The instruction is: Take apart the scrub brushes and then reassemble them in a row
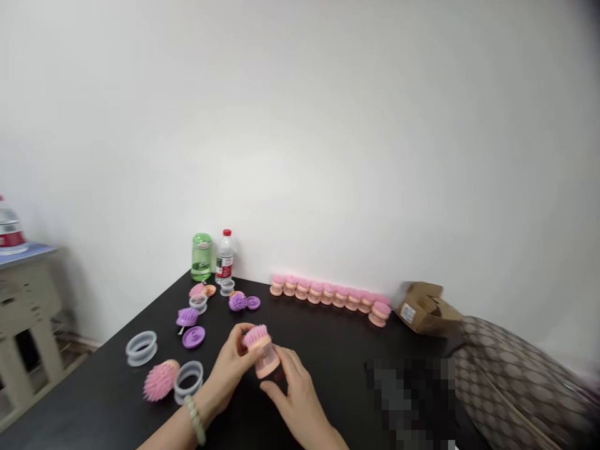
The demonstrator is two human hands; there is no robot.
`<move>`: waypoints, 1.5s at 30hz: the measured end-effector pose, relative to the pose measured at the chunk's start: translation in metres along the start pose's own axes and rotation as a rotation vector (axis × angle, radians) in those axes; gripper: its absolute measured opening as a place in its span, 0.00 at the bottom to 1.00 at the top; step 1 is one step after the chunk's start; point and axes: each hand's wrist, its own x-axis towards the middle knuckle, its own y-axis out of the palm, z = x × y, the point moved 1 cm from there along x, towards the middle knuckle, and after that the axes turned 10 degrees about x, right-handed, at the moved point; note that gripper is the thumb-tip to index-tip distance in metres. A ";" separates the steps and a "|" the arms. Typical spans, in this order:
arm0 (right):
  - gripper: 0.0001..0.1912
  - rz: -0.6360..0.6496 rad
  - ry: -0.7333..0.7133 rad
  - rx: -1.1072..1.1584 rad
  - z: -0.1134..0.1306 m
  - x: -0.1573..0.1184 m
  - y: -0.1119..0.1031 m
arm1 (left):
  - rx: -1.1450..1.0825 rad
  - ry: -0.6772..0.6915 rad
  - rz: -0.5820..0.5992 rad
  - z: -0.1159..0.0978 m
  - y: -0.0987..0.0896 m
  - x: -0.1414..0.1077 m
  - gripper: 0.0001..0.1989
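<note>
A pink scalp brush (265,356) with soft bristles and a peach-coloured body is held tilted over the black table, its bristles up and to the left. My left hand (233,359), with a pale green bead bracelet at the wrist, grips it near the bristle end between thumb and fingers. On the other side, my right hand (297,394) has its fingers against the brush's base, with the thumb apart from them below it. To the left lie a pink bristle head (160,380) and a clear plastic ring (200,373), close to each other.
Several finished-looking pink brushes (327,293) stand in a row along the wall. Purple bristle pieces (187,317), a purple disc (194,337) and another clear ring (141,357) lie left. Behind are a green bottle (201,259) and water bottle (224,259); right, a cardboard box (427,310) and patterned bag (515,375).
</note>
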 end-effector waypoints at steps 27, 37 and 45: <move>0.25 -0.124 0.089 0.129 -0.051 0.001 -0.001 | 0.634 0.385 0.033 0.009 -0.001 -0.007 0.40; 0.19 -0.308 0.126 -0.113 -0.037 0.019 -0.029 | 0.784 0.407 0.035 0.013 -0.005 -0.001 0.24; 0.19 -0.368 0.392 -0.676 -0.081 0.055 -0.114 | 0.906 0.432 0.004 0.034 -0.005 0.002 0.28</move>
